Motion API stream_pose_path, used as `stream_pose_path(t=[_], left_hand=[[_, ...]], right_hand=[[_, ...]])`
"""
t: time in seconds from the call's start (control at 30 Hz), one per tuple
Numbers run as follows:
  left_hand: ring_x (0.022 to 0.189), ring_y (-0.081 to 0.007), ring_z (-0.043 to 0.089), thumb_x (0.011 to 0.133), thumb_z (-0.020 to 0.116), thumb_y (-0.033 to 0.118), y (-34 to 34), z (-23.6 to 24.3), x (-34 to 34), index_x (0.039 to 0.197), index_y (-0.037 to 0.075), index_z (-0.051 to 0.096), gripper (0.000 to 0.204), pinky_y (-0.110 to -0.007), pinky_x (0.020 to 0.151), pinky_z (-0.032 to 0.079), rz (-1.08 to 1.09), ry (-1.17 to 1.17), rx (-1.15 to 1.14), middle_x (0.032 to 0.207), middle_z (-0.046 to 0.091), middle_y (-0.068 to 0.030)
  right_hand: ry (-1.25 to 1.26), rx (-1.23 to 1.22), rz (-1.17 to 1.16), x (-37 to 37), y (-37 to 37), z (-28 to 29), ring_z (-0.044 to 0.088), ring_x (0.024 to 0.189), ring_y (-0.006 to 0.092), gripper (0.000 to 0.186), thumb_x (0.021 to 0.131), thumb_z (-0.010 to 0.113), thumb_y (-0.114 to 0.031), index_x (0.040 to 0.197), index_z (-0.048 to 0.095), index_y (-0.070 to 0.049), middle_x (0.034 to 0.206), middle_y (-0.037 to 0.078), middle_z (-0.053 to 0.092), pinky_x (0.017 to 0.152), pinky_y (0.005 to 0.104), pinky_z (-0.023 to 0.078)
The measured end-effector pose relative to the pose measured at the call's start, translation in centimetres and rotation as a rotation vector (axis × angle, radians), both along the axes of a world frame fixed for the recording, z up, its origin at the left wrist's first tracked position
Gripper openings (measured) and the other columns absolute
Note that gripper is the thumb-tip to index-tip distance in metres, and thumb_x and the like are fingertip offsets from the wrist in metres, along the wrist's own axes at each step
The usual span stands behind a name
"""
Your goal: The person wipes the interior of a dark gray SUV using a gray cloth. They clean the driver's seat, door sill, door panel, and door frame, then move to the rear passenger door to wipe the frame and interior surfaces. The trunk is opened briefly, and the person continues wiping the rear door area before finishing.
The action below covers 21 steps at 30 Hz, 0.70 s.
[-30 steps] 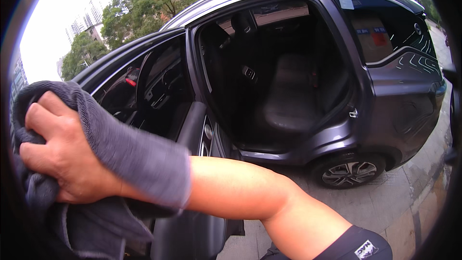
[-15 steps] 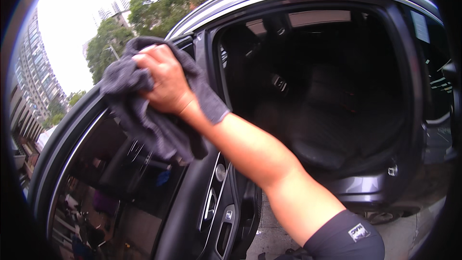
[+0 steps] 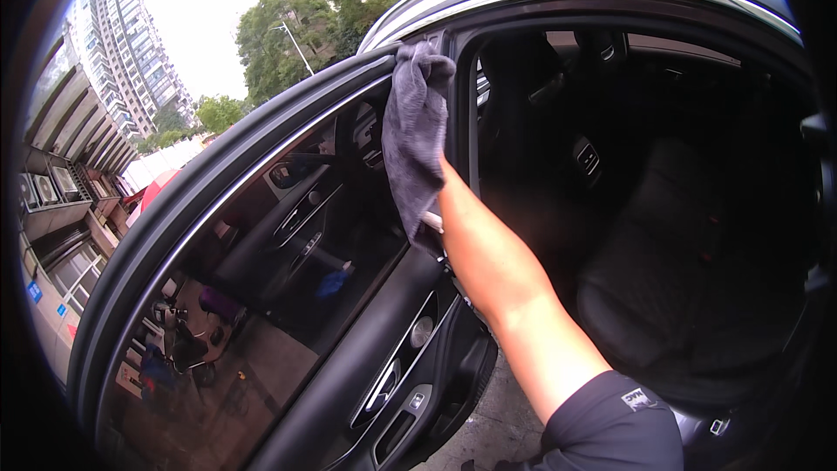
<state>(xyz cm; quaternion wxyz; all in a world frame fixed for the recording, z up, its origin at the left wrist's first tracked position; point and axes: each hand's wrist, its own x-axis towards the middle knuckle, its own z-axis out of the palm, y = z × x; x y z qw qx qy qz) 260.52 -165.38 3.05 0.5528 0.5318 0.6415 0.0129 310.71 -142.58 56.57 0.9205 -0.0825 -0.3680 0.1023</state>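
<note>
A dark grey towel (image 3: 415,135) hangs at the upper hinge-side corner of an open car door (image 3: 235,131), where the window frame meets the car's body. My right forearm (image 3: 488,253) reaches up to it from the lower right. The towel covers my right hand, so its fingers are hidden, but the cloth is bunched around it at the top of the frame. Below the towel lies the door's dark window glass (image 3: 235,296), with reflections in it. My left hand is out of the picture.
Right of the door is the open car doorway, with a dark seat (image 3: 645,296) inside. The inner door panel carries a round speaker (image 3: 422,331) and a door handle (image 3: 380,391). Paved ground (image 3: 497,423) shows below. Beyond the door are trees (image 3: 288,44) and tall buildings (image 3: 131,44).
My right hand and the towel have moved along the window frame to the upper corner near the car's body. The view has shifted, showing more of the door and buildings on the left.
</note>
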Motion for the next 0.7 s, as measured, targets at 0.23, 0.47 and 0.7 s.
stream_pose_path(t=[0.23, 0.47, 0.7], left_hand=[[0.066, -0.0133, 0.059, 0.101, 0.053, 0.026, -1.9, -3.1, -0.8, 0.105, 0.005, 0.062, 0.024, -0.029, 0.056, 0.047, -0.048, -0.03, -0.001, 0.084, 0.066, -0.0044], [0.063, -0.013, 0.058, 0.101, 0.053, 0.026, -2.7, -6.4, -2.4, 0.105, 0.005, 0.062, 0.023, -0.029, 0.054, 0.046, -0.234, -0.211, 0.107, 0.083, 0.066, -0.0042], [0.122, -0.0332, 0.052, 0.098, 0.045, 0.059, -6.3, 8.9, 12.5, 0.154, 0.021, 0.025, 0.071, -0.05, 0.096, 0.049, -0.351, -0.95, -0.135, 0.141, 0.046, -0.0132]], right_hand=[[-0.192, -0.684, 0.204, -3.0, -0.7, -15.9, 0.065, 0.093, 0.0213, 0.028, 0.092, 0.06, -0.021, 0.11, 0.067, -0.002, 0.104, 0.011, 0.068, 0.085, 0.0345, 0.051], [-0.212, -1.405, -0.386, -7.4, -18.6, -25.9, 0.068, 0.091, 0.0307, 0.038, 0.082, 0.073, -0.031, 0.108, 0.066, -0.004, 0.097, 0.015, 0.07, 0.082, 0.0391, 0.053], [0.153, -1.602, -0.429, -20.7, -39.0, -36.6, 0.053, 0.12, 0.0343, 0.059, 0.078, 0.075, -0.029, 0.127, 0.052, -0.004, 0.126, 0.021, 0.052, 0.102, 0.04, 0.042]])
